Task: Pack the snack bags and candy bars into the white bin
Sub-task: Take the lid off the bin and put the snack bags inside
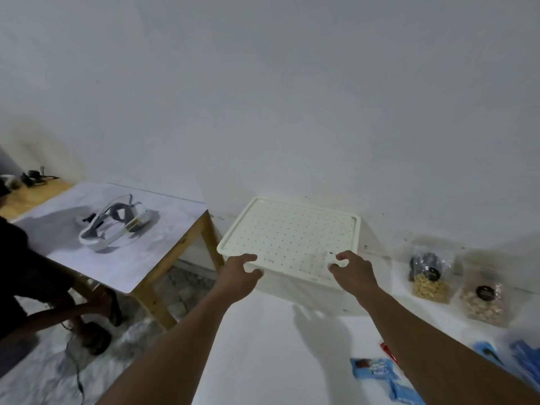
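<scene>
Both bare forearms are reaching up from the bottom edge, their elbows cut off by the frame. Just beside the right forearm, a blue candy bar wrapper (372, 370) is lying on the white table (263, 346), and a red wrapper (388, 352) is peeking out from under that arm, mostly hidden. More blue packets (523, 361) are running off the right edge, too blurred to read.

Further back, the left hand (238, 274) is curling its fingers over the near left corner of the lid (292, 235), thumb on top. The right hand (352, 271) is gripping the lid's near edge, fingers bent over it. That dotted lid is sitting on the white bin (306, 293), whose body is washing out against the table, so its walls are hard to trace.

Right of the bin, two clear snack bags, one of nuts (429, 280) and one paler (485, 299), are standing near the wall.

Well apart to the left, a white headset (115, 228) is resting on a wooden side table (163, 258), where another person's hand (102, 299) is showing, partly cropped.
</scene>
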